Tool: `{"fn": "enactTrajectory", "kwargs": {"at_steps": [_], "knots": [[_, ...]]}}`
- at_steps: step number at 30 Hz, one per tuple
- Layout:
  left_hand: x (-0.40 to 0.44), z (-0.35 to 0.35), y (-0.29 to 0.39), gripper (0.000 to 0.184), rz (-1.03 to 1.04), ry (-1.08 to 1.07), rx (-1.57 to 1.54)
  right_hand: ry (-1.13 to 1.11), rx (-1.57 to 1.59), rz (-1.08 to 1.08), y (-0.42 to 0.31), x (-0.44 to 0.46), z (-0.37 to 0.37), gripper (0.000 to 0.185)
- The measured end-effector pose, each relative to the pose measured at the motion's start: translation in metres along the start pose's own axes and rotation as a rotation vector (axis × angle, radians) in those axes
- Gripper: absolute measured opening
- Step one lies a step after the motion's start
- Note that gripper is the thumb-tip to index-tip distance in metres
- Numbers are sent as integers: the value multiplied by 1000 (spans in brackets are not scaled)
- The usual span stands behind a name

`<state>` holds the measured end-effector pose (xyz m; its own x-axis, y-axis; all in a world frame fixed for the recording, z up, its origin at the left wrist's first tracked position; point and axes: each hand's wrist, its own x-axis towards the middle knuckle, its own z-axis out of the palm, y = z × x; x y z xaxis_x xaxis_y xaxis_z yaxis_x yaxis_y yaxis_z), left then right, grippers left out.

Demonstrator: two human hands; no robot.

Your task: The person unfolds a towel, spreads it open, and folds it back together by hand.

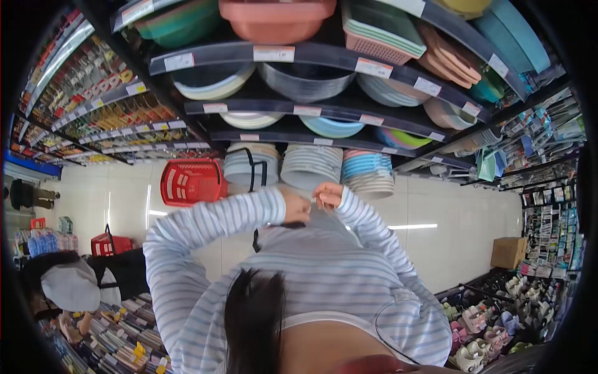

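Observation:
My left hand (297,207) and my right hand (328,195) are close together in front of my chest, near the middle of the view. Both have curled fingers. Something small and pale shows between them, too small to name. Beyond the hands stand stacks of pale buckets (311,167) on the floor under the shelves. A black strap or handle (257,168) rises just beside the hand on the left side of the view.
Shelves ahead hold basins (277,22). A red shopping basket (194,182) lies at the left, with another red basket (111,244) beyond. A person in a white cap (71,285) is at lower left. Shoes (476,319) and a cardboard box (509,252) are at the right.

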<state>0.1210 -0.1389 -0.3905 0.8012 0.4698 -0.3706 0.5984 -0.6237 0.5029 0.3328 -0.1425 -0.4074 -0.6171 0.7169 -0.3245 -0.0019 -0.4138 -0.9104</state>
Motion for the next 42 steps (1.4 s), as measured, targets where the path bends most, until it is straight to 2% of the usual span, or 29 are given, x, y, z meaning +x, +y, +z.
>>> {"fn": "enactTrajectory", "kwargs": {"at_steps": [3,5,6,8,12,13,14,16,18,20,26,27,30,32,34,36,38,41,42], "knots": [[-4,-47,6,24,-62,25,101,-115,58,-295,-12,5,17,27],[-3,-69,4,23,-31,147,275,8,-150,-256,-32,13,20,27],[-10,-84,11,22,1,243,223,68,-259,-238,-37,17,20,28],[-29,-125,30,22,65,449,140,82,-388,-494,-44,31,27,29],[-51,-176,56,22,105,536,394,113,-719,-802,-66,60,33,42],[-54,-186,58,22,112,579,441,204,-647,-833,-79,62,38,32],[-58,-196,59,22,120,620,487,270,-700,-899,-97,62,41,29],[-66,-214,57,16,113,837,482,407,-801,-1026,-134,61,40,24],[-69,-229,51,18,100,944,545,447,-812,-894,-149,58,27,22],[-74,-234,46,19,133,1009,573,488,-865,-857,-151,59,21,19],[-90,-201,37,21,67,905,566,556,-1078,-797,-119,48,9,14],[-91,-186,32,24,49,871,556,486,-1150,-713,-109,45,1,14],[-98,-129,24,33,40,728,465,475,-738,-526,-71,26,-6,16],[-102,-79,14,48,64,699,351,404,-675,-600,-57,4,-10,24],[-117,-31,15,47,6,623,228,277,-852,-669,-44,-27,-22,30],[-129,47,-1,43,-22,620,129,-35,-1087,-653,-19,-51,-46,38],[-144,99,3,34,-45,357,-304,-166,-1219,25,-37,-98,-17,32],[-145,111,38,27,-283,328,-586,-257,-1225,-19,7,-127,-23,24],[-145,111,37,26,-274,323,-579,-224,-1183,12,11,-132,-20,21]]}}
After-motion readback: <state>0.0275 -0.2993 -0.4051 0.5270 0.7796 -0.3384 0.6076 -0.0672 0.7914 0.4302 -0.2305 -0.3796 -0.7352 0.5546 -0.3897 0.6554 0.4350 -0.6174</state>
